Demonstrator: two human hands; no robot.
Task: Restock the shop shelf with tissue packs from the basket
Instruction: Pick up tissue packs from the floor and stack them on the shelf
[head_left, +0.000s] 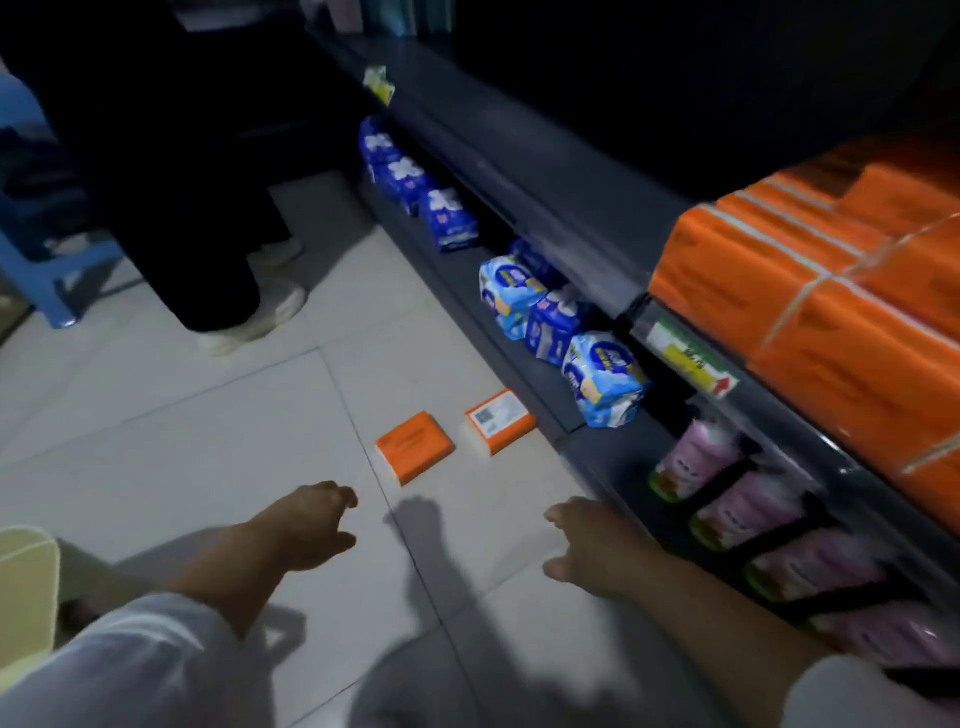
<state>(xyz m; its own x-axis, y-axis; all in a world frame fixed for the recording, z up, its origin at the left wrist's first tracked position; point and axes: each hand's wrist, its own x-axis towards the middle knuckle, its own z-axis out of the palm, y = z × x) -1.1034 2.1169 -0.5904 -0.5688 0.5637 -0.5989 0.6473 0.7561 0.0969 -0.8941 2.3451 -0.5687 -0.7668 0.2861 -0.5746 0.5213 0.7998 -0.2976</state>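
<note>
Two orange tissue packs lie on the tiled floor in front of the shelf: one (414, 454) to the left, the other (500, 428) label-up beside the shelf base. My left hand (311, 525) hovers above the floor short of the left pack, fingers loosely curled, holding nothing. My right hand (584, 543) reaches forward near the shelf base, also holding nothing. A large stack of orange tissue packs (810, 306) fills the dark shelf (545, 171) at upper right. A pale yellow basket edge (23, 587) shows at far left.
The bottom shelf holds blue and white packs (602, 384) and pink packs (727, 493) under black straps. Another person in dark trousers and white shoes (249, 317) stands on the floor ahead left. A blue stool (57, 270) stands at far left.
</note>
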